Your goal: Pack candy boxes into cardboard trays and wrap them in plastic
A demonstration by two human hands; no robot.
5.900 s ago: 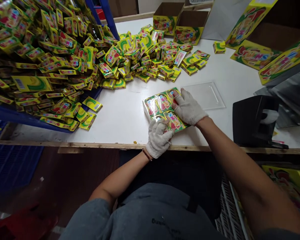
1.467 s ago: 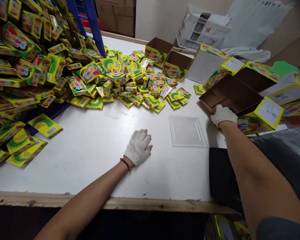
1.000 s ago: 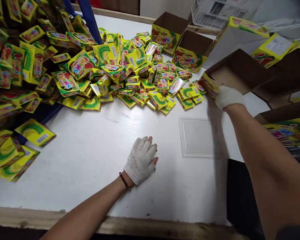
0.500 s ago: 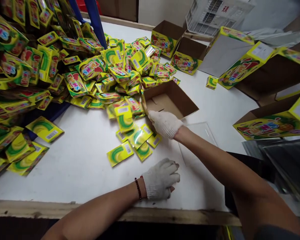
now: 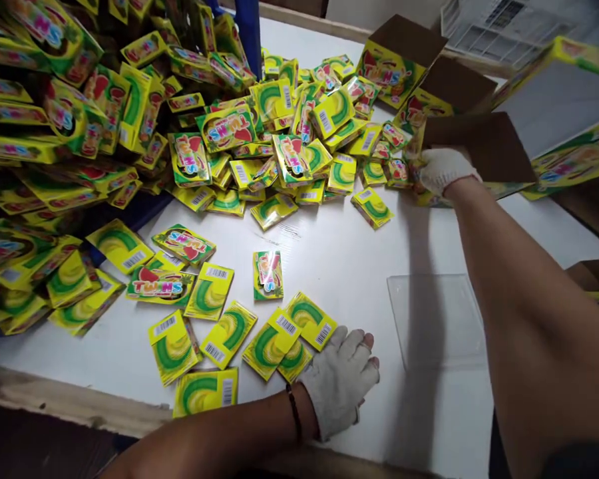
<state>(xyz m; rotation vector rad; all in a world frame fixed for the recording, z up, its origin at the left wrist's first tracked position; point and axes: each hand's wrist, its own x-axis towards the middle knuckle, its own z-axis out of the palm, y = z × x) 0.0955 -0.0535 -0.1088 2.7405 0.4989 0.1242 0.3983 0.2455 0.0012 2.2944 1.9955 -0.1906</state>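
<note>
My right hand [image 5: 442,170], in a white glove, grips the edge of an open brown-lined carton [image 5: 479,143] at the far right of the white table [image 5: 344,266], beside the heap of small yellow-green boxes [image 5: 259,143]. My left hand [image 5: 342,379], also gloved, lies flat near the front edge with its fingers stretched out, touching the nearest of several loose small boxes [image 5: 272,342] spread over the table's front.
A clear plastic tray [image 5: 436,319] lies flat right of my left hand. A big pile of the same boxes [image 5: 54,133] fills the left side. Open printed cartons [image 5: 394,60] and a white crate [image 5: 504,23] stand at the back.
My right hand has carried the carton back to the far right. Several small boxes pulled from the heap now lie scattered at the table's front. My left hand stays flat.
</note>
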